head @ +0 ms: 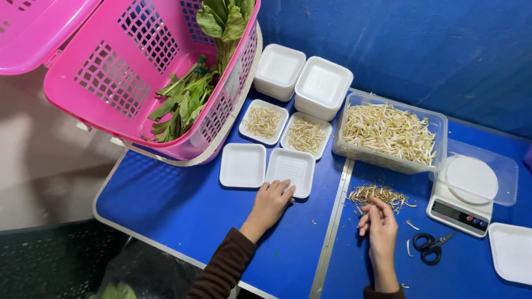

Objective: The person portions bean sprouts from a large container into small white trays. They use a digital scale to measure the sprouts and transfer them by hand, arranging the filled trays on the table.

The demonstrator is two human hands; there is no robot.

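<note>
Your right hand [379, 221] pinches a few sprouts at the near edge of a small loose sprout pile [377, 195] on the blue table [183, 205], while your left hand [272, 200] rests open-fingered on an empty white foam tray [291, 169]; a clear tub of bean sprouts [390, 133] sits just beyond.

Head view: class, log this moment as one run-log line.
left hand: resting on empty foam tray | right hand: fingers in loose bean sprout pile | sprout tub: full | scissors: idle
</note>
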